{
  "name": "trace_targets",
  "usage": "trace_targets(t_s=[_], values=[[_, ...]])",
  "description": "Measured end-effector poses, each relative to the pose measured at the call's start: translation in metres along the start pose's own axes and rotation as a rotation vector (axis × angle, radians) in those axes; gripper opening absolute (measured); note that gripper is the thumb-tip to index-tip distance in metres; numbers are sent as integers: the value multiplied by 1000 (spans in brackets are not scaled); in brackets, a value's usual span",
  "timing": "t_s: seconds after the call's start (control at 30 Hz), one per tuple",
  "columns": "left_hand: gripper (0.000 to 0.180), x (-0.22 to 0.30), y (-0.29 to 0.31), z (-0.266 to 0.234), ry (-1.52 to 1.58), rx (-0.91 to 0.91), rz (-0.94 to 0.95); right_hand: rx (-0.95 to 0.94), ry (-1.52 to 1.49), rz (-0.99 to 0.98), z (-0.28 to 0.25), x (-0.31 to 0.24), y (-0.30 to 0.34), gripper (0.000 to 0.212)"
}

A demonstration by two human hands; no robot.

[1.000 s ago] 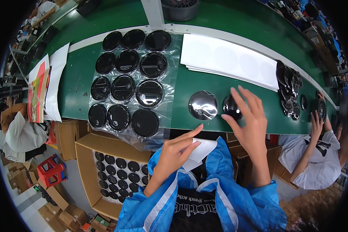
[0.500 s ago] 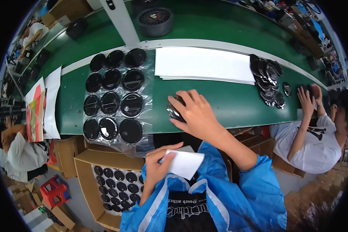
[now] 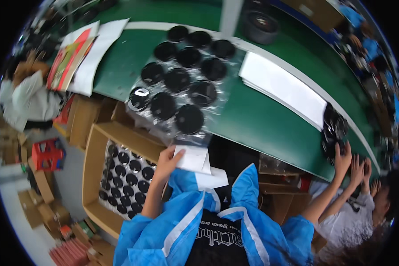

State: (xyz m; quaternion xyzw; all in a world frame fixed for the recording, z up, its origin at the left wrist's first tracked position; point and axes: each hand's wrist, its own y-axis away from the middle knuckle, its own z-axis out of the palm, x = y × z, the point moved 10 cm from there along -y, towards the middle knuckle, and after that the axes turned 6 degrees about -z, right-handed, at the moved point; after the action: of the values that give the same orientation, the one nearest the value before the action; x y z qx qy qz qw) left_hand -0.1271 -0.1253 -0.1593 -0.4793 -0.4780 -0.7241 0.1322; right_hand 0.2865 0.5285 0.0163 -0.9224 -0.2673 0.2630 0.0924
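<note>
My left hand [image 3: 167, 162] is closed on a folded piece of white paper [image 3: 193, 158], held low in front of the bench edge. Another white paper piece [image 3: 213, 178] hangs just below it, over my lap. Far to the right, my right hand [image 3: 342, 159] reaches up to a heap of glossy black discs [image 3: 334, 128]. Its fingers are apart at the heap's near end; whether they touch a disc is hard to make out. Rows of black round discs [image 3: 176, 80] lie on a clear plastic sheet [image 3: 219, 106] on the green bench [image 3: 261, 128], left of centre.
A stack of white sheets [image 3: 283, 88] lies along the bench's rail. An open cardboard box [image 3: 93, 177] below holds more discs in rows. A co-worker's hands [image 3: 358, 173] are close beside my right hand. Papers [image 3: 93, 57] lie at the left; a red stool [image 3: 48, 154] stands on the floor.
My right hand has left the disc near the grid and moved right to the heap; that disc no longer shows there. My left hand keeps the paper. The view has turned.
</note>
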Motion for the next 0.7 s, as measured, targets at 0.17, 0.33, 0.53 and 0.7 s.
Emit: trace_targets(t_s=[0.17,0.33,0.53,0.7], values=[[22,7,-17,-53,227,182,-98,305,121,-231,-8,-48,32,57],[17,20,-59,-203,140,750,419,379,-46,-366,-12,-219,69,44],[29,77,-64,-223,-323,1055,670,134,-174,-570,34,-358,107,34],[53,22,-82,-180,-834,679,370,-170,-326,-623,91,-423,152,38]])
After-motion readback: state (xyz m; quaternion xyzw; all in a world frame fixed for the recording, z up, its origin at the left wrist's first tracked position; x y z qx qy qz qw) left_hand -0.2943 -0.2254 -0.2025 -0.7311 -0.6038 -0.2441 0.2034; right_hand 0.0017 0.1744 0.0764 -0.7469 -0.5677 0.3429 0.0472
